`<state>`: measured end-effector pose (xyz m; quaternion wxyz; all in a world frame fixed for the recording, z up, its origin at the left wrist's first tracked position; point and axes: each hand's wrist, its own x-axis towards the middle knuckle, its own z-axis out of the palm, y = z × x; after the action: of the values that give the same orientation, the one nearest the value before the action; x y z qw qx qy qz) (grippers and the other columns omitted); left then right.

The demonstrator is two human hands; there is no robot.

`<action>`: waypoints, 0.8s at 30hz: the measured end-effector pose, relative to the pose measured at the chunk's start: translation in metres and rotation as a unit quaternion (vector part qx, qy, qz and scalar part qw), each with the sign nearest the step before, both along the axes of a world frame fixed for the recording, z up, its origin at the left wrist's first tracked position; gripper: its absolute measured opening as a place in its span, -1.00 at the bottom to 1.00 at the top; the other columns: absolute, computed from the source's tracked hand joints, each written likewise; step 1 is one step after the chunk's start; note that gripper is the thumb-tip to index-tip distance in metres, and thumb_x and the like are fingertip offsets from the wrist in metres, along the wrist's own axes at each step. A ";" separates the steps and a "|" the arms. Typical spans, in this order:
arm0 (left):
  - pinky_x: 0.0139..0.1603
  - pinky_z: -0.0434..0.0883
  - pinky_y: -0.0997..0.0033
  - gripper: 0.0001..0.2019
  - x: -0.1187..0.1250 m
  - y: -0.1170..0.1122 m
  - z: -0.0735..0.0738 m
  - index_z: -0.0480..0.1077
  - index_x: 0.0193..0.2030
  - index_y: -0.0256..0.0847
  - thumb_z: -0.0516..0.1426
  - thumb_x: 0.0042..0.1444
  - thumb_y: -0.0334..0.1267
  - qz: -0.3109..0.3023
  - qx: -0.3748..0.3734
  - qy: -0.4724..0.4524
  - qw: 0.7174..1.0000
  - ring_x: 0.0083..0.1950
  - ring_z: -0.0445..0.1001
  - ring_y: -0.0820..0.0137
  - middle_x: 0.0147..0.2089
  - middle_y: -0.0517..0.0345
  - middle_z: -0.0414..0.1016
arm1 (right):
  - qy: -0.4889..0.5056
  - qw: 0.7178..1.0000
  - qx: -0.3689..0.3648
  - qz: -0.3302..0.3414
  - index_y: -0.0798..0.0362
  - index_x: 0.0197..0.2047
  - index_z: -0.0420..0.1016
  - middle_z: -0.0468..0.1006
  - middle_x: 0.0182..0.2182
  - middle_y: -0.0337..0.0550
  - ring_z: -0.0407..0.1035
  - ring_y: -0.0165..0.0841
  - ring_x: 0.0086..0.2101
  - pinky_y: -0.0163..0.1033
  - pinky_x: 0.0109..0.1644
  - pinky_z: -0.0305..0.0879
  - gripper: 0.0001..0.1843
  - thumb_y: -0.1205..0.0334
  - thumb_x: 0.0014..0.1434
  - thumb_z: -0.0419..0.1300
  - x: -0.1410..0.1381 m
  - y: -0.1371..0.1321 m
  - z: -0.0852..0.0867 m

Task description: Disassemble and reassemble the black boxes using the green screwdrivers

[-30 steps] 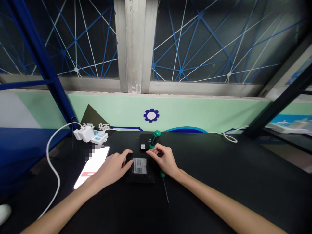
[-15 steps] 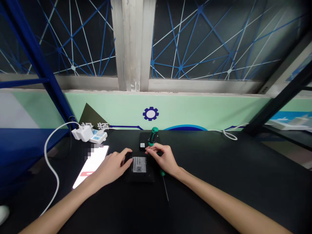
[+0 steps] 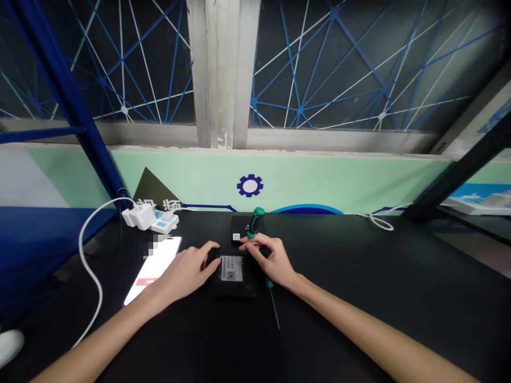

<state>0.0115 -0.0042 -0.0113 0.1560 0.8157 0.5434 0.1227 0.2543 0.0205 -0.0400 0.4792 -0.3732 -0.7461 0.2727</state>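
A flat black device [image 3: 244, 287] with a white label lies on the black table [image 3: 359, 276]. My left hand [image 3: 186, 274] holds its left edge, thumb and fingers curled against it. My right hand [image 3: 273, 258] pinches the device's far right corner with its fingertips. A screwdriver with a green handle [image 3: 255, 219] lies under my right hand, its thin shaft [image 3: 273, 308] pointing toward me. A smaller black box [image 3: 238, 227] sits just behind the device, beside the handle.
A lit phone [image 3: 154, 265] lies left of my left hand. Behind it a white power strip with a charger [image 3: 149, 219] trails a white cable [image 3: 85, 266] off the table's left edge. Another white cable [image 3: 379, 221] lies at the back right. A green wall borders the far edge.
Hands, device and screwdriver keep almost the same positions. Only the view shifts slightly, and my right fingertips stay at the device's far corner.
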 end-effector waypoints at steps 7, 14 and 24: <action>-0.40 0.23 0.38 -0.59 -0.001 0.000 -0.002 0.30 0.22 -0.04 -0.08 0.35 0.01 -0.005 0.013 0.007 1.000 -0.33 0.51 0.20 -0.47 0.23 0.44 | 0.011 1.000 -0.015 -0.015 0.05 -0.33 0.60 0.69 -0.36 -0.08 0.55 -0.26 -0.37 -0.21 -0.22 0.47 -0.71 0.04 0.30 0.22 -0.001 0.002 -0.004; -0.40 0.22 0.38 -0.60 0.000 0.000 -0.002 0.29 0.23 -0.02 -0.09 0.37 0.01 -0.007 0.016 0.012 1.000 -0.35 0.50 0.20 -0.47 0.24 0.44 | 0.032 0.999 -0.023 -0.020 0.07 -0.39 0.58 0.66 -0.40 -0.10 0.49 -0.32 -0.44 -0.26 -0.33 0.41 -0.72 0.04 0.24 0.28 -0.002 0.004 -0.006; -0.39 0.24 0.37 -0.59 -0.001 0.001 -0.002 0.29 0.24 -0.04 -0.09 0.37 0.01 -0.005 0.016 0.018 1.000 -0.31 0.52 0.18 -0.46 0.22 0.45 | -0.007 1.000 0.014 -0.019 0.04 -0.30 0.66 0.70 -0.29 -0.07 0.43 -0.33 -0.46 -0.23 -0.34 0.38 -0.74 0.12 0.30 0.20 0.000 -0.001 0.001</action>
<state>0.0105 -0.0036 -0.0137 0.1342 0.8225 0.5404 0.1160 0.2540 0.0193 -0.0395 0.4843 -0.3823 -0.7461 0.2503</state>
